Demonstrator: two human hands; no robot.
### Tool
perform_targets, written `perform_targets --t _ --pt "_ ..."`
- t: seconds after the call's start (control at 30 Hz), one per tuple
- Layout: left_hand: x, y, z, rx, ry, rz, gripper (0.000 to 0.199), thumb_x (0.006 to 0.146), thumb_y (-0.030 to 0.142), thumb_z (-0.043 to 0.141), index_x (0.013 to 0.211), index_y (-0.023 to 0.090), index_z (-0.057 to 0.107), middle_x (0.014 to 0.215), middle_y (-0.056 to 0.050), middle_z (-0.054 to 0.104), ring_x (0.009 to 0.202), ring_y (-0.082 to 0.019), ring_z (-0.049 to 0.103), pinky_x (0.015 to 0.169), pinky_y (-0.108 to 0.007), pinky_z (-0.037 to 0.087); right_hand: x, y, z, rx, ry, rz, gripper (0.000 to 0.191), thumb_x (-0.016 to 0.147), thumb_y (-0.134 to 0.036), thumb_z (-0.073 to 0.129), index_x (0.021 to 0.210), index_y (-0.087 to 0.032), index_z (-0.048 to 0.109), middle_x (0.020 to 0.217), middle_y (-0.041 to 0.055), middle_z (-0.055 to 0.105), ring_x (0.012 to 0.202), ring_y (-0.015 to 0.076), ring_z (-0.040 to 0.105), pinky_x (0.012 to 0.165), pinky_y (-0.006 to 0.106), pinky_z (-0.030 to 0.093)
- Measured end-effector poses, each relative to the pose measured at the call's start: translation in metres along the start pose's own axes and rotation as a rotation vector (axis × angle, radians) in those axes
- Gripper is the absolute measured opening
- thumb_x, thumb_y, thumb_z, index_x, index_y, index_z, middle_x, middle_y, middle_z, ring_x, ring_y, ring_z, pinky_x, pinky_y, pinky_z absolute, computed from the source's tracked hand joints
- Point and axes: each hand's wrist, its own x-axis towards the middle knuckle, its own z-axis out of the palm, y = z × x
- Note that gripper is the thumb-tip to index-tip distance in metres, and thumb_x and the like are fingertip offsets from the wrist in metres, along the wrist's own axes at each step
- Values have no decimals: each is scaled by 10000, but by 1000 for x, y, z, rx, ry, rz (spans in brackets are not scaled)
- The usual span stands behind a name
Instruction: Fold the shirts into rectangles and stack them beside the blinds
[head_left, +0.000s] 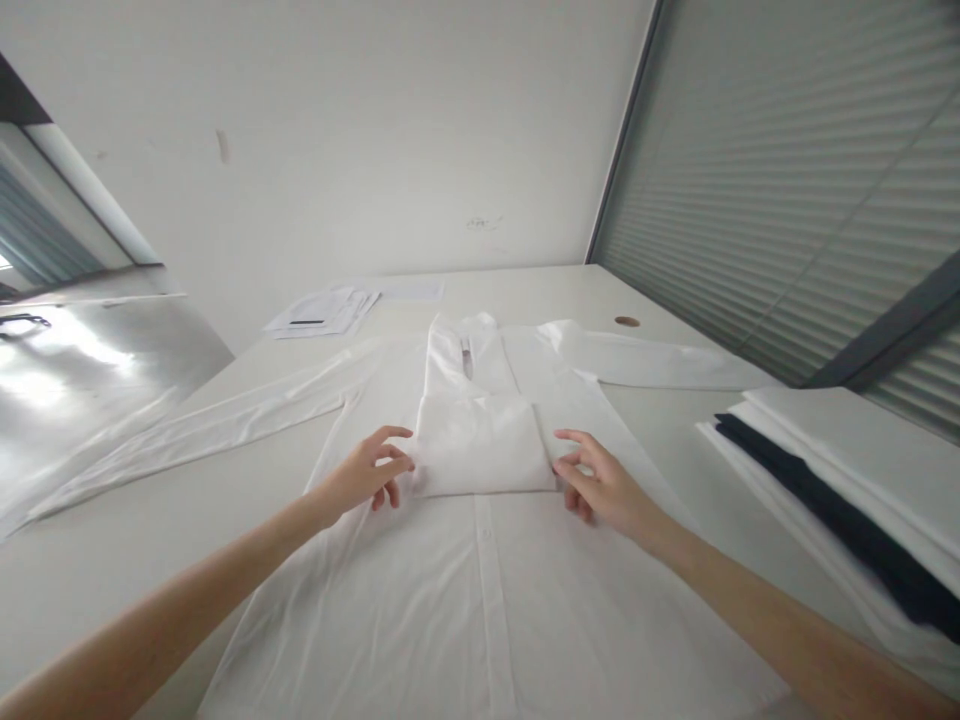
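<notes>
A white button-front shirt [420,590] lies spread on the table, its sleeves stretched out to both sides. On its upper middle rests a folded white garment [480,445], a flat rectangle at the near end with fabric standing up loosely at the far end. My left hand [371,472] is at the rectangle's left edge, fingers apart and slightly curled. Across from it, my right hand [589,475] is by the right edge, its fingers bent but spread. Neither hand grips the cloth; whether the fingertips graze its edges I cannot tell.
Several white and dark folded items [847,480] form a stack at the right. Paper sheets [322,312] lie at the back left. A round hole [627,321] is in the table [517,290] at the back right. Window blinds [787,200] border the right side, a white wall [390,130] the back.
</notes>
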Motion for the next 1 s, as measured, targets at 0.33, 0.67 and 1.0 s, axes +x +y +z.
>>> perform_targets --t 0.33,0.67,1.0 --pt "-10 -17 -5 -362 -143 -112 612 762 359 792 1296 244 517 1030 -57 664 659 -160 693 524 -244 500 -15 -9 2 257 -53 54 585 733 -454 700 1242 -271 476 1046 73 630 636 168 670 470 273 517" --pt "-14 -10 0 -467 -163 -14 699 789 309 797 1392 266 447 959 -5 608 653 -133 682 575 -243 504 -19 -12 4 298 -91 20 642 728 -515 745 1250 -242 490 986 63 663 636 159 657 461 251 473" --pt "-3 -9 10 -373 -76 -54 707 806 316 759 1416 276 403 756 51 567 593 -182 710 428 -210 480 0 -11 8 67 -36 8 663 714 -608 611 1212 -181 512 587 -49 581 356 101 446 283 188 253"
